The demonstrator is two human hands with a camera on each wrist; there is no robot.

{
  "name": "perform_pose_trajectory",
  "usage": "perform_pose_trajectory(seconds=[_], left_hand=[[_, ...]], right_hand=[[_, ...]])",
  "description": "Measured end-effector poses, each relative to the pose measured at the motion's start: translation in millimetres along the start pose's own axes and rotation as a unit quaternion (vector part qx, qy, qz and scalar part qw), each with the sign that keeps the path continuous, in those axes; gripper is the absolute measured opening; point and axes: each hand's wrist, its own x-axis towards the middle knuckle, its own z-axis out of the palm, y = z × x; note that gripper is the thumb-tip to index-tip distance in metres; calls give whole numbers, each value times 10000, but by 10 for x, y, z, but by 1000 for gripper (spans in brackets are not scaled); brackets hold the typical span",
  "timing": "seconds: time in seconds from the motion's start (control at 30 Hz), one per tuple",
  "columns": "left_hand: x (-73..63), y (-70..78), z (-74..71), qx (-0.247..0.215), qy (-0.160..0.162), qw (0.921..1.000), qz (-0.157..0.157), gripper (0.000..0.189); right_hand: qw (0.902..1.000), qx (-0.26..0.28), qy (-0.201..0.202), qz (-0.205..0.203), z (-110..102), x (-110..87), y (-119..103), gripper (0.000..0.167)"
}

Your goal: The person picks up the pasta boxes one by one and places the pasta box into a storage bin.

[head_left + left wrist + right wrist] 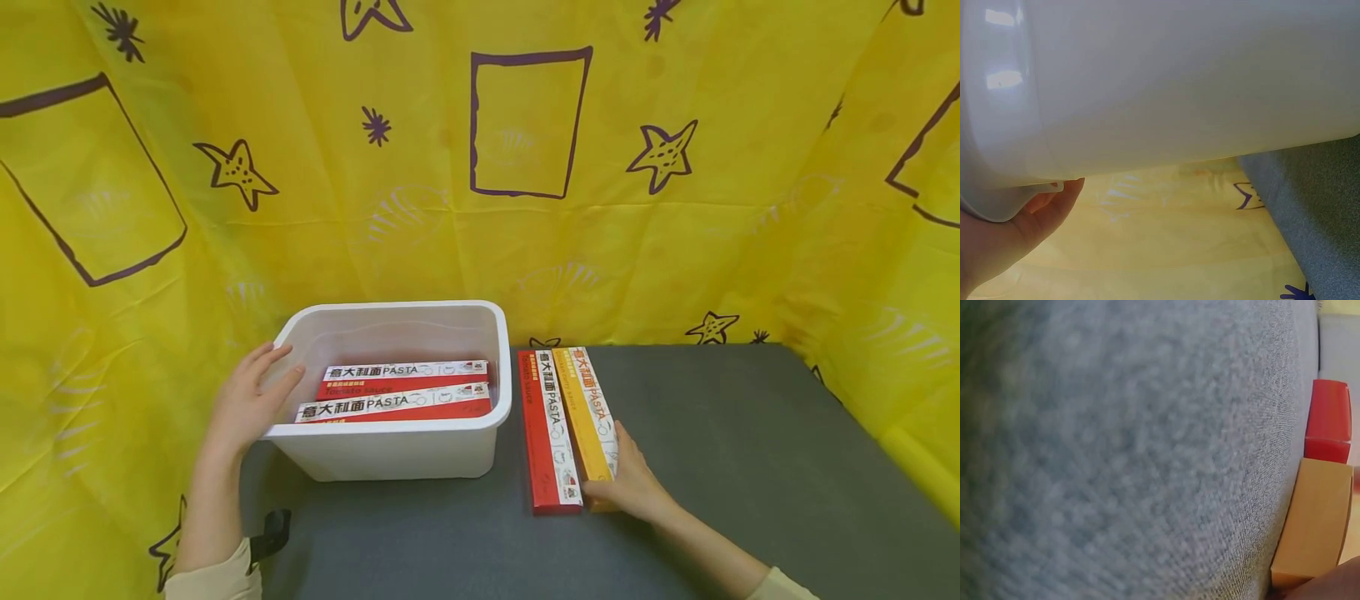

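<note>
My left hand (251, 396) grips the left rim of a white plastic bin (397, 454), its thumb over the inside. The left wrist view shows fingers (1054, 209) at the outside of that rim. Inside the bin lie two red-and-white pasta boxes, the rear one (420, 371) and the front one (405, 407). Right of the bin, my right hand (633, 483) holds the near end of a yellow-and-white pasta box (581, 408), thumb at its left and fingers along its right side. Close beside it on the left lies another red pasta box (542, 442).
A dark grey tabletop (720, 467) carries the bin and boxes. Yellow cloth (420, 167) with starfish drawings hangs behind and at both sides. A black strap piece (273, 533) sticks out from the left wrist.
</note>
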Motion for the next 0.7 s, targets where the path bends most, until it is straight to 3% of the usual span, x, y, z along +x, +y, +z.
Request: perform_pose_trajectory(seconds=[0.13, 0.4, 0.7], left_hand=[[-2, 3, -1, -3, -1, 10000, 20, 63], [-1, 4, -1, -2, 13, 10000, 11, 63], [-2, 4, 2, -27, -21, 10000, -59, 64]], right_hand=[[9998, 133, 111, -55, -18, -3, 5, 117], [9977, -78, 216, 642, -142, -67, -75, 112], [9978, 105, 349, 554, -267, -115, -145, 107]])
